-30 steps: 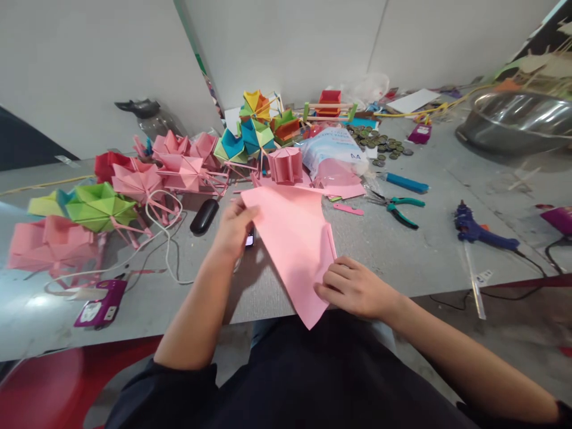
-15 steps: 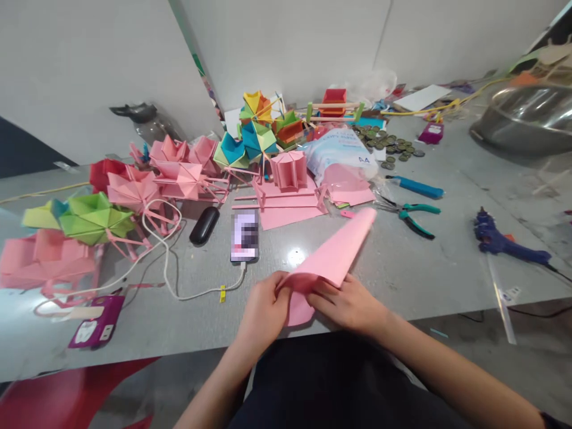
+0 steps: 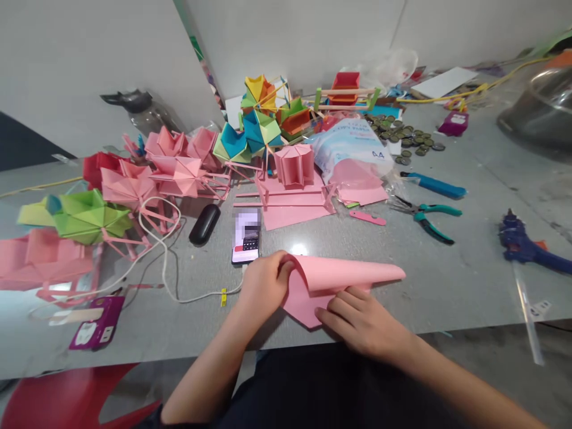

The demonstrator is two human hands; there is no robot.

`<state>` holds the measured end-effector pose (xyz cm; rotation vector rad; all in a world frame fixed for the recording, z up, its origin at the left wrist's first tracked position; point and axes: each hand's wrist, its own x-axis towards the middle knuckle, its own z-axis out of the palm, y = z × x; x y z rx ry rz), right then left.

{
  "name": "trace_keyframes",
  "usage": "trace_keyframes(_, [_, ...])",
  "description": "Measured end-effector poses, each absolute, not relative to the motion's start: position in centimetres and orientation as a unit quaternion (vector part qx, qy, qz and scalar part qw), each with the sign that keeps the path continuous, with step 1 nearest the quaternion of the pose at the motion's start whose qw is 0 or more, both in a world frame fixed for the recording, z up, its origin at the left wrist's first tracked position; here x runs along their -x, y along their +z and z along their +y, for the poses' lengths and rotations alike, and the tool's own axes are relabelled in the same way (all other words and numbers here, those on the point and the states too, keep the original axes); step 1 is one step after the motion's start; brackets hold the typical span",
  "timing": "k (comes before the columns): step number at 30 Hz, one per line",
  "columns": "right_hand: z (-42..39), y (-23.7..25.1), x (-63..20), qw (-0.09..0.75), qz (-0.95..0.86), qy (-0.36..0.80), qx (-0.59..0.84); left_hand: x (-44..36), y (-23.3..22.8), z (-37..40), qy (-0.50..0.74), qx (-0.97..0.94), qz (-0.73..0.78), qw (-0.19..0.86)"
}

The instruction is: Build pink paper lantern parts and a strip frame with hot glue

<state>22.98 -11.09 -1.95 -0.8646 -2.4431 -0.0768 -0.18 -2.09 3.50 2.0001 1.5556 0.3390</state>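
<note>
A pink paper sheet [image 3: 339, 277] lies curled over on the grey table [image 3: 447, 286] near its front edge. My left hand [image 3: 264, 285] pinches the sheet's bent left end. Pressing down on the lower flap from the front is my right hand [image 3: 364, 320]. The sheet's free corner points right, lifted a little off the table. A phone [image 3: 246, 237] lies just behind my left hand, plugged into a white cable [image 3: 165, 262].
Folded pink, green and multicoloured paper shapes [image 3: 179, 170] crowd the back left. Pink sheets [image 3: 290, 208], a paper pack [image 3: 353, 149], teal pliers [image 3: 424, 214], a blue cutter [image 3: 435, 186], bottle caps [image 3: 402, 140], a blue glue gun [image 3: 522, 247], a black case [image 3: 204, 224] and a metal bowl [image 3: 540, 110] stand around.
The flat sheet was brought toward the table's front edge and curled over. My left hand moved from the far corner down to the near end. The phone came into view.
</note>
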Motion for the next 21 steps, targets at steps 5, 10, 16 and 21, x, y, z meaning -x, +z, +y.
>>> trace_keyframes(5, [-11.2, -2.8, -22.8, 0.264, -0.888, 0.001, 0.377, -1.6, 3.2, -0.3, 0.104, -0.782, 0.589, 0.176])
trace_keyframes(10, [-11.1, -3.4, -22.8, 0.268, -0.870, 0.038, 0.412, -3.5, 1.5, -0.8, 0.185, -0.787, 0.588, 0.026])
trace_keyframes(16, [-10.9, -3.6, -22.8, 0.228, -0.872, 0.034, 0.432, -3.5, -1.0, -4.4, 0.169, -0.736, 0.640, 0.141])
trace_keyframes(21, [-10.3, -3.1, -22.5, 0.211, -0.873, 0.036, 0.439, -2.5, -1.5, -5.3, 0.215, -0.775, 0.566, 0.182])
